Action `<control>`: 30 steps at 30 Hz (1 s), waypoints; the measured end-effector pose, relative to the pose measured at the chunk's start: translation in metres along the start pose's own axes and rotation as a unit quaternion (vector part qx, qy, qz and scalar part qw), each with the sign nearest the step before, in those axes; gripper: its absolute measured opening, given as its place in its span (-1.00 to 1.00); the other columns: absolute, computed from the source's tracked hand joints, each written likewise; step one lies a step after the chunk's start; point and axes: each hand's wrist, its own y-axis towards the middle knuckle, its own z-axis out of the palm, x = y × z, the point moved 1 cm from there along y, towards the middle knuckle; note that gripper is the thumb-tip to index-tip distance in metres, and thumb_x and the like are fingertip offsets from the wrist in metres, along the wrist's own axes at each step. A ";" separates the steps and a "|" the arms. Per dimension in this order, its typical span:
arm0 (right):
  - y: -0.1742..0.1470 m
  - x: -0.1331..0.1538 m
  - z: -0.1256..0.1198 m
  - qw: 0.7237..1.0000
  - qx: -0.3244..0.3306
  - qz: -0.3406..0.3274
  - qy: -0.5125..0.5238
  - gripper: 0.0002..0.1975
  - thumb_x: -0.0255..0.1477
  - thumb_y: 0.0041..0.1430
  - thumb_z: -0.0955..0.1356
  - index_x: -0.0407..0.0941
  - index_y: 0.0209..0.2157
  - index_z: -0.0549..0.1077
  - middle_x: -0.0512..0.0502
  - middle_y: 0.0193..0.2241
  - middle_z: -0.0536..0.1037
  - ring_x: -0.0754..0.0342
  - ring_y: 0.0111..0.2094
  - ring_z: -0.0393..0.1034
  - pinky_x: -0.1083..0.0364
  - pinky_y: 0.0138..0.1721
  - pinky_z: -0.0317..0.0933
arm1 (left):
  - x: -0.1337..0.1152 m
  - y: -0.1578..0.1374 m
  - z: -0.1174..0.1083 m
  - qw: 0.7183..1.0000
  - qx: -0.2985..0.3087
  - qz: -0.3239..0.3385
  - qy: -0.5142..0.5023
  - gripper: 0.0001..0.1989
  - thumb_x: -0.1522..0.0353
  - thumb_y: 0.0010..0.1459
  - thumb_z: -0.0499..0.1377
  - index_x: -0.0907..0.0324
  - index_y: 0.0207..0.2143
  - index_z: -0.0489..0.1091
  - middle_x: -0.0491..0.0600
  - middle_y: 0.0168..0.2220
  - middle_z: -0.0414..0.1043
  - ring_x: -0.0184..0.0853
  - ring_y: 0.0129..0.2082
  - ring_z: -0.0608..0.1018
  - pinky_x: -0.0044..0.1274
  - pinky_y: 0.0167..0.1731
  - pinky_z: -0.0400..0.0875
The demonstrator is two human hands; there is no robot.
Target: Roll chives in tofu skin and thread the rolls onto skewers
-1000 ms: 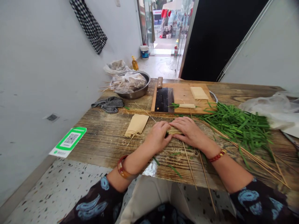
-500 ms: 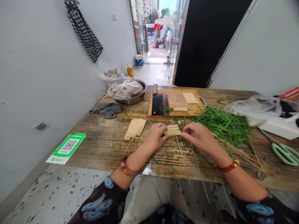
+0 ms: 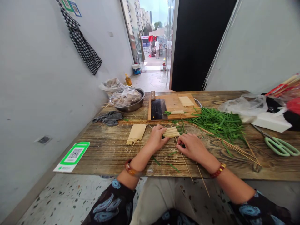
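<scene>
Several pale beige rolls [image 3: 171, 132], apparently bean-curd sheets around green leaves, lie side by side on the wooden table. My left hand [image 3: 157, 137] is closed on their left ends, thumb at the near side and fingers at the far side. Below their right ends, my right hand [image 3: 191, 146] pinches a thin bamboo skewer [image 3: 186, 165] that runs from the rolls toward me. Its tip is hidden at the rolls. A second skewer [image 3: 202, 180] passes under my right hand past the table edge. A stack of beige sheets [image 3: 136, 133] lies left of my left hand.
Behind the rolls, a cutting board [image 3: 180, 99] bears a cleaver [image 3: 158, 109], another roll [image 3: 177, 112] and a sheet. Cut green leaves [image 3: 217, 123] are heaped at the right, near scissors [image 3: 278, 145]. A metal bowl [image 3: 133, 107] and grey cloth [image 3: 109, 117] are at the left.
My right hand has moved from the right ends of the rolls down toward me, onto the skewer. My left hand keeps its hold on the rolls. The camera view has shifted slightly.
</scene>
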 end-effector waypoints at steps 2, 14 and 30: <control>0.000 0.000 -0.001 0.999 -0.004 -0.006 0.034 -0.89 -0.36 0.12 0.35 -0.10 -0.43 0.42 -0.04 -0.46 0.47 0.04 -0.36 0.31 0.09 -0.31 0.07 | -0.001 0.000 0.000 1.000 0.000 0.006 0.002 -0.69 0.38 0.02 0.25 0.18 -0.13 0.43 0.01 -0.20 0.35 -0.25 -0.15 0.40 -0.38 -0.10 0.34; -0.043 -0.042 -0.021 0.983 -0.065 0.109 0.133 -0.77 -0.27 0.20 0.26 -0.11 -0.30 0.45 -0.04 -0.44 0.50 0.06 -0.40 0.37 0.11 -0.37 0.16 | 0.001 0.002 0.000 1.000 0.004 0.019 0.023 -0.65 0.35 0.00 0.24 0.24 -0.11 0.43 0.04 -0.20 0.37 -0.24 -0.17 0.40 -0.38 -0.09 0.32; -0.067 -0.075 -0.017 0.991 0.003 0.114 0.065 -0.72 -0.36 0.16 0.25 -0.13 -0.10 0.40 -0.06 -0.42 0.52 0.02 -0.41 0.42 0.08 -0.37 0.21 | -0.018 -0.028 -0.012 0.999 0.008 -0.017 0.032 -0.67 0.33 -0.02 0.26 0.19 -0.15 0.40 0.03 -0.18 0.35 -0.22 -0.14 0.41 -0.35 -0.08 0.34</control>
